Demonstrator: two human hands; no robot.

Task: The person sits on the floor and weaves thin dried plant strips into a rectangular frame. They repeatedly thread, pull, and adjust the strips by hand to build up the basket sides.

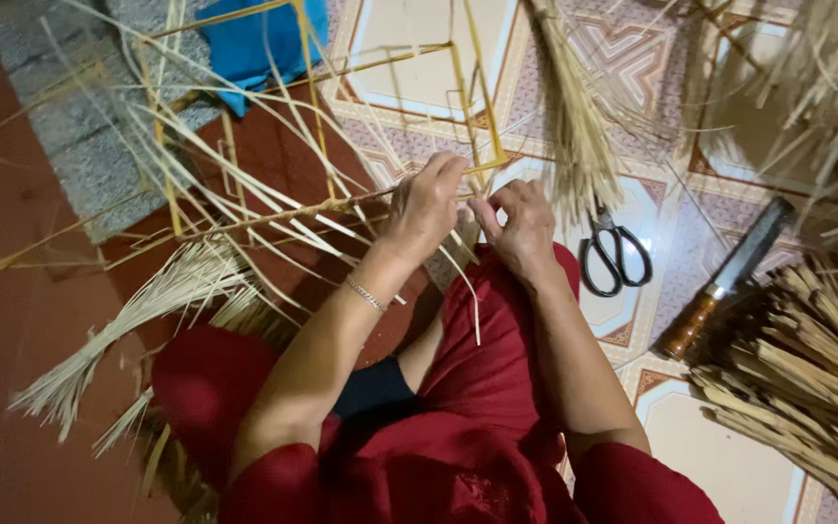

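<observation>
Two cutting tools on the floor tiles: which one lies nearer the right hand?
The black-handled scissors, lying on the tile just beside the right hand. The knife with the brown wooden handle lies farther out, beside the stack of split sticks.

The pale straw-yellow strips (pixel 244 209) fanned over a frame of yellow-tan sticks (pixel 317 209). The floor tiles (pixel 632 68) bore cream squares edged in terracotta and pink geometric bands; at nine o'clock the floor (pixel 2 320) was plain red-brown. A bright blue cloth (pixel 254 44) lay at eleven o'clock. The scissors (pixel 615 254) were black, the knife (pixel 725 281) had a brown wooden handle, and the clothing (pixel 477 427) was deep red.
</observation>
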